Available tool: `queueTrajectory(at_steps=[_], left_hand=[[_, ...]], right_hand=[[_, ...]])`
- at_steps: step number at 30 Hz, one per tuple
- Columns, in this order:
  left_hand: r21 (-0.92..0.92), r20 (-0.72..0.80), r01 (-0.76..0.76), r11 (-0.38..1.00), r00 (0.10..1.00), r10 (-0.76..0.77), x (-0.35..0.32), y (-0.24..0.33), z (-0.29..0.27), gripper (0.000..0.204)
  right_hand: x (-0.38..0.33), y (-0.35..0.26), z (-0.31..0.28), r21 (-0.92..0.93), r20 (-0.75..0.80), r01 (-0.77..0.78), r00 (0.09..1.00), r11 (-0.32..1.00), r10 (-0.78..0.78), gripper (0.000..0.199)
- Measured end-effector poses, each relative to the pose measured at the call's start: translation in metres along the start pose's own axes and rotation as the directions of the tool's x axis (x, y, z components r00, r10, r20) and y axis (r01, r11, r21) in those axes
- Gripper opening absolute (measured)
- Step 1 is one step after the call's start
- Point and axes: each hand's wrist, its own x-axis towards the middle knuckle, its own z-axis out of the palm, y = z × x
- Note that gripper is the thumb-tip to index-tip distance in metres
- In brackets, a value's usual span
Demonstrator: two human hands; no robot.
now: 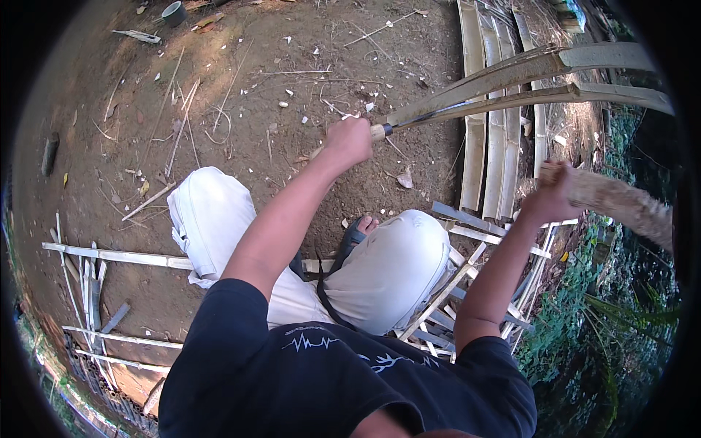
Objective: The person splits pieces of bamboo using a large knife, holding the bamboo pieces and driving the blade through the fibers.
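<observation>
My left hand [349, 139] is closed around the wooden handle [378, 132] of a long knife. The dark blade [431, 115] sits in the split of a bamboo length [504, 76], whose two halves spread apart toward the upper right. My right hand [549, 196] grips one end of a thick, rough piece of wood [621, 198], which points away to the right, below the bamboo and apart from it. The far end of the wood is blurred and runs into the dark rim.
Several split bamboo strips [473, 146] lie side by side under the split length. Cut slats [438, 306] are piled beside my right knee. A bamboo pole [117, 255] lies at the left. Chips and thin sticks litter the dirt ground [241, 95]. Green plants [577, 314] grow at the right.
</observation>
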Motion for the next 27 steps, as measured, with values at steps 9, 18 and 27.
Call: queueTrajectory(at_steps=[9, 18, 27], left_hand=[[-0.018, -0.001, 0.061, 0.998, 0.998, -0.062, 0.003, -0.022, 0.032, 0.022], [0.023, 0.040, 0.044, 0.999, 0.998, -0.044, 0.011, -0.019, 0.045, 0.025], [-0.089, 0.025, 0.205, 0.975, 0.979, -0.203, 0.012, -0.048, 0.054, 0.028]], right_hand=[[-0.001, 0.038, -0.041, -0.612, 0.464, -0.042, 0.789, 0.789, 0.402, 0.041], [-0.098, 0.177, -0.048, -0.582, 0.439, -0.016, 0.836, 0.813, 0.330, 0.039], [0.042, -0.008, -0.013, -0.362, 0.433, 0.449, 0.857, 0.817, -0.279, 0.041]])
